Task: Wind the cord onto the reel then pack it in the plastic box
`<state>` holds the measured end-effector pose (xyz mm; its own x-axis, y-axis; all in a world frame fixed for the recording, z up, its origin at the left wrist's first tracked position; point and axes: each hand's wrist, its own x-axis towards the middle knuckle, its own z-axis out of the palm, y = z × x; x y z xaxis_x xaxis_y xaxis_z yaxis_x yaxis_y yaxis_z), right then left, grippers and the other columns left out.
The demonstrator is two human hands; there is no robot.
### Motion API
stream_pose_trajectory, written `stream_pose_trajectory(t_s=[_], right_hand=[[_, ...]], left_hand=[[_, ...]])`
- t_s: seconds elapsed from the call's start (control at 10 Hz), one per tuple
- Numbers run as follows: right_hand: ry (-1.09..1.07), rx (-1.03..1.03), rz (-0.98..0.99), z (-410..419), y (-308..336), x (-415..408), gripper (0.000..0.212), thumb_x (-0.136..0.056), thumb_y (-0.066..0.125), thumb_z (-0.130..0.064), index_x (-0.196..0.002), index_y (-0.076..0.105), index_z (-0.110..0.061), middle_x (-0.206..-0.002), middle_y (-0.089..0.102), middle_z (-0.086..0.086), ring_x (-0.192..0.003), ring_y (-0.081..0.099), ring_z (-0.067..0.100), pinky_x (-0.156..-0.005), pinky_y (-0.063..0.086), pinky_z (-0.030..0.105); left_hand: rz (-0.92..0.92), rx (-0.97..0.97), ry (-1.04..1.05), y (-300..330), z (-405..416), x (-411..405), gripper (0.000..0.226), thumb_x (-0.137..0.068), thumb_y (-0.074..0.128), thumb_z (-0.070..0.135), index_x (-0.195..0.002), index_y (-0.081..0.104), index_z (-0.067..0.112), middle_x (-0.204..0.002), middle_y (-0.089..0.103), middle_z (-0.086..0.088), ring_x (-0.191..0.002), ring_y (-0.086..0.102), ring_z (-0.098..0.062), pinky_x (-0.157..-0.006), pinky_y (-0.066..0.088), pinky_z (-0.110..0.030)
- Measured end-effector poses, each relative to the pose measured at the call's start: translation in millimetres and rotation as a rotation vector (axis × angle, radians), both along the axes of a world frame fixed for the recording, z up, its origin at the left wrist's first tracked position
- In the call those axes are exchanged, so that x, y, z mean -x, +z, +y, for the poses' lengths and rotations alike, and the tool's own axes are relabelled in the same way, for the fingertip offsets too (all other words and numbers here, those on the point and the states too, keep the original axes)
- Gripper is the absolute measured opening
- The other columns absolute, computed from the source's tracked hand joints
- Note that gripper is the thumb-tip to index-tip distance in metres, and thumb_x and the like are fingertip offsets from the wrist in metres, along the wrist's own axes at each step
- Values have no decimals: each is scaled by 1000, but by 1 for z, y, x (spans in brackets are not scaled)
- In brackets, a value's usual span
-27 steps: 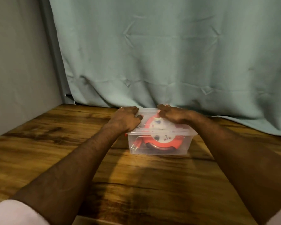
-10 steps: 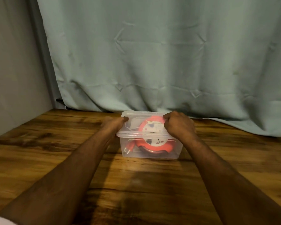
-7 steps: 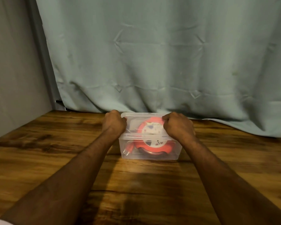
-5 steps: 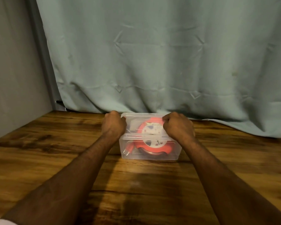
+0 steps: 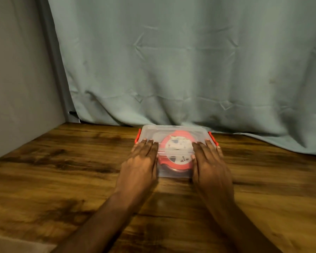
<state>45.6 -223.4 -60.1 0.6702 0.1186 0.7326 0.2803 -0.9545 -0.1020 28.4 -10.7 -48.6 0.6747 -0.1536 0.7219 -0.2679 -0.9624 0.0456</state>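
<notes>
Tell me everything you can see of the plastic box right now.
The plastic box is clear, rectangular and low, with its clear lid on and a red latch at each end. It sits flat on the wooden table, close to the curtain. The red reel shows through it. The left hand and right hand lie flat on the lid.

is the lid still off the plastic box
No, the clear lid sits on the plastic box, with the left hand and right hand flat on it and the red reel inside.

The box is clear plastic with red clips. The reel inside is red with a white face. The table is streaked brown wood; the curtain pale green.
</notes>
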Motion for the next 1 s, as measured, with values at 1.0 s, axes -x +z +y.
stream_pose_trajectory(t_s=[1.0], right_hand=[[4,-104,143,7,133,-121,53,-108,35,-38,-150,45,-7,-158,43,17,-151,32,30,-121,29,44]], left_hand=[[78,140,-15,101,19,-126,63,-107,35,44,-162,25,13,-170,25,-6,-159,16,-19,-127,11,-35]])
